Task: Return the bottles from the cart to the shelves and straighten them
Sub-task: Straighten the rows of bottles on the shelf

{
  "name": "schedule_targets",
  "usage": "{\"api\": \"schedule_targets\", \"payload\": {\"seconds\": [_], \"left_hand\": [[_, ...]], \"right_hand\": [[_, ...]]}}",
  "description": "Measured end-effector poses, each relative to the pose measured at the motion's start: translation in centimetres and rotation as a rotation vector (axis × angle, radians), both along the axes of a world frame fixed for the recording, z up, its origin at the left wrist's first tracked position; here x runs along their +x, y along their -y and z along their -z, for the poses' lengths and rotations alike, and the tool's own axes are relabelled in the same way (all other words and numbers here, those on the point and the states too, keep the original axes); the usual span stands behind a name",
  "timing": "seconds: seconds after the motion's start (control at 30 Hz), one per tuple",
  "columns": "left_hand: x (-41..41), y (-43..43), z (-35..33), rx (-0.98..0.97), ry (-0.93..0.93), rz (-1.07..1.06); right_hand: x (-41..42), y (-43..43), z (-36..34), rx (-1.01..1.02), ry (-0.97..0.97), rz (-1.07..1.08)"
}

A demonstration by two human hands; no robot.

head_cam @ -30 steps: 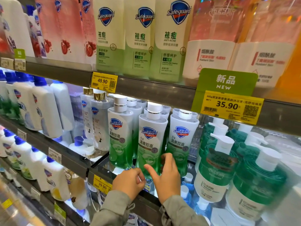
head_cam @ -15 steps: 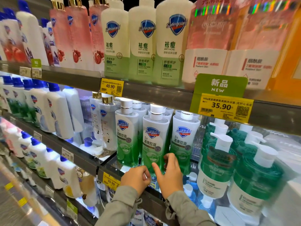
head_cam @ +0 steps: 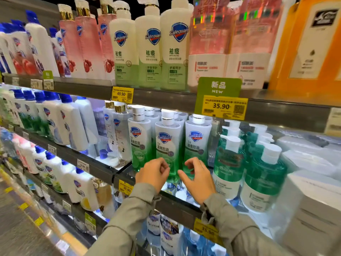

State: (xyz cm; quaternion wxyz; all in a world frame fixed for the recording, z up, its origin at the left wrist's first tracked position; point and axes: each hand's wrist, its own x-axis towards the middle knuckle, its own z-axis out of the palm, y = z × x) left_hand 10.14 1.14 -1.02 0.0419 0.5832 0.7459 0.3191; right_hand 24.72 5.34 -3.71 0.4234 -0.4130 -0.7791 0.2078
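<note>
Shop aisle, tiered grey shelf (head_cam: 177,205), backlit. Middle green bottle (head_cam: 167,145) stood in its front row, long axis upright, cap at 12 o'clock, label outward. Left hand (head_cam: 153,172) at its 7 o'clock, right hand (head_cam: 197,180) at 5 o'clock. Both loosely curled; hold could not be told.

Left grip (head_cam: 154,173) curled tight; right grip (head_cam: 198,177) half-curled, thumb out; both raised side by side, not touching.
</note>
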Motion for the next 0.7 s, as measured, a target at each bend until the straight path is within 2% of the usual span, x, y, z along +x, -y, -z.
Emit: {"api": "schedule_targets", "payload": {"seconds": [0.33, 0.53, 0.7], "left_hand": [[3.5, 4.8, -2.3, 0.02, 0.019, -0.066], [5.0, 8.8, -3.7, -0.006, -0.036, -0.175], [5.4, 11.6, -5.1, -0.01, -0.043, -0.156]], "right_hand": [[3.9, 4.2, -1.4, 0.015, -0.019, -0.101], [4.6, 6.6, -2.1, -0.003, 0.023, -0.167], [5.0, 8.4, -3.8, -0.017, 0.049, -0.199]]}}
